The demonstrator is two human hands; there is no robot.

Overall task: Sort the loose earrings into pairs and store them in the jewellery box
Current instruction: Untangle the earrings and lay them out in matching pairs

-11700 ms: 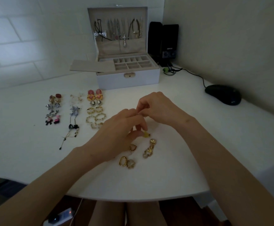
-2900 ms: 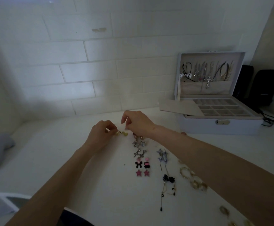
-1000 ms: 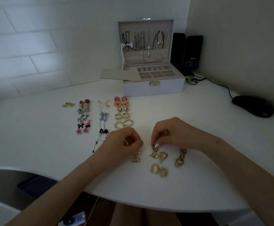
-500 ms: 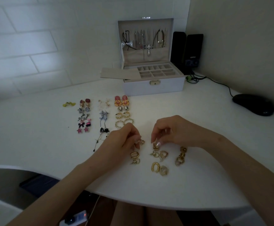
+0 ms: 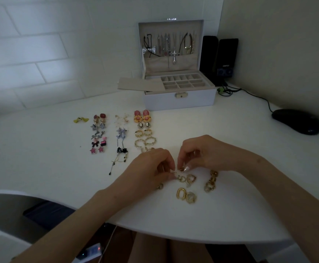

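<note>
Several loose gold earrings (image 5: 188, 179) lie near the table's front edge, with a gold hoop and pale stone (image 5: 186, 195) closest to me. My left hand (image 5: 151, 168) pinches a small gold earring at its fingertips, just above that cluster. My right hand (image 5: 202, 154) pinches another small gold piece right beside it. Rows of paired earrings (image 5: 120, 131) lie to the left, with a yellow pair (image 5: 81, 119) at the far left. The white jewellery box (image 5: 179, 95) stands open at the back, its compartments showing.
A beige insert tray (image 5: 136, 84) sticks out of the box's left side. Black speakers (image 5: 219, 59) stand behind the box, with a cable running to a black mouse (image 5: 297, 121) at the right. The white table's (image 5: 41, 168) curved edge runs just before my knees.
My hands have drawn closer, fingertips almost meeting over the gold cluster. The left hand's earring moved right and down toward the loose pieces. Seconds earlier both hands set the yellow pair at the far left.
</note>
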